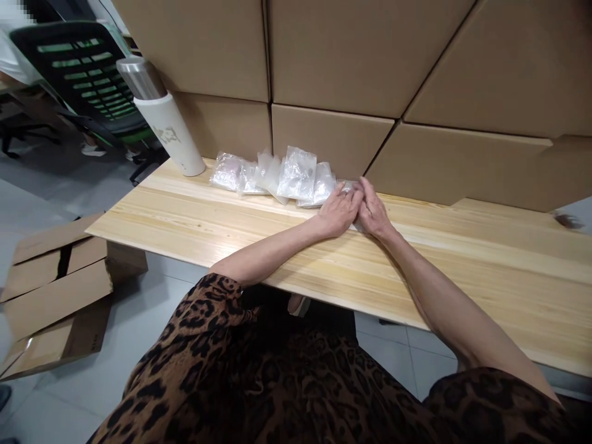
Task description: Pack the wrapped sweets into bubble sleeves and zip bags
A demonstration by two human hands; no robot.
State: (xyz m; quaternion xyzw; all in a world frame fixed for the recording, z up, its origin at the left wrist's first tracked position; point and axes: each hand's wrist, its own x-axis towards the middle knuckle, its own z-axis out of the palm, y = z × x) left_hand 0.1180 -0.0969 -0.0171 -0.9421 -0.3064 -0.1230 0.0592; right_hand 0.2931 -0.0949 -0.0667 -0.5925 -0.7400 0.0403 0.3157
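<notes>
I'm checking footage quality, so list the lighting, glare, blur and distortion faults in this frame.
Head view: even, soft light, with only faint shadow by the left hand and right hand; mild glare on the clear bags; wide-angle splaying of the cardboard boxes; a dark thing at the right edge is blurred.

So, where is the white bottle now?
In the head view, the white bottle stands at the far left corner of the table, left of the plastic bags.
</notes>
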